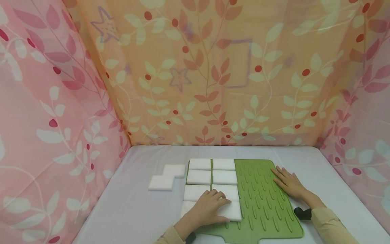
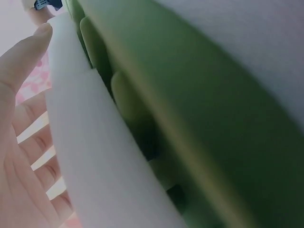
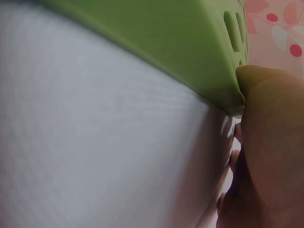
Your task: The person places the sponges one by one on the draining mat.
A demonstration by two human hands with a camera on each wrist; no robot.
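Two columns of white foam-like blocks [image 1: 223, 164] cover the left part of a green textured mat [image 1: 260, 200]. My left hand [image 1: 207, 206] lies over the near blocks. Its fingertips and thumb rest on the near right block [image 1: 233, 214], the thumb along its front side. In the left wrist view, the thumb tip [image 2: 43, 31] meets a block's edge, and the spread fingers' tips are hidden behind the blocks. My right hand [image 1: 289, 183] has its fingers extended at the mat's right edge. In the right wrist view, its thumb [image 3: 251, 80] touches the mat's rim.
Two more white blocks [image 1: 161, 183] lie left of the mat on the white-covered table [image 1: 122, 210]. Floral curtains [image 1: 213, 74] enclose the back and both sides. A black wrist-worn device [image 1: 302, 214] sits below my right wrist.
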